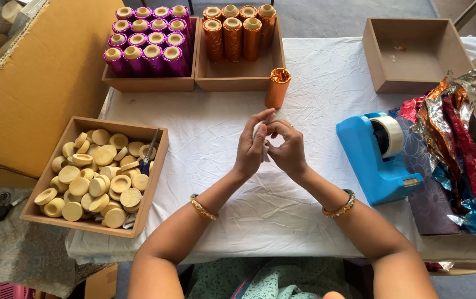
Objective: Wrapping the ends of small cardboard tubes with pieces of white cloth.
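A small white thing (262, 145) was held between the two hands, over the middle of the white cloth (315, 94). The left hand (251, 150) was closed on it from one side, with the fingers curled around it. The right hand (288, 149) was closed on it from the other side, and its fingertips were pressed against the left hand. Most of the white thing was hidden by the fingers, so its shape could not be told.

Just past the fingertips, an orange foil tube (277, 87) was stood upright on the cloth, near the hands but apart from them. Farther past it, two wooden trays were set side by side. One tray (149, 84) was filled with purple foil tubes (146, 41). The other tray (241, 82) was partly filled with more orange tubes (238, 30).

To the left of the grip, a wooden box (155, 177) full of round pale caps (91, 174) was placed. To the right of the grip, a blue tape holder (371, 158) was seen, with a roll of tape (389, 134) on it. Beyond that, shiny foil sheets (459, 144) were piled. An empty wooden tray (415, 55) was set far off to the right.

A gold bangle (203, 208) was worn on the left wrist, and another bangle (340, 207) on the right wrist.
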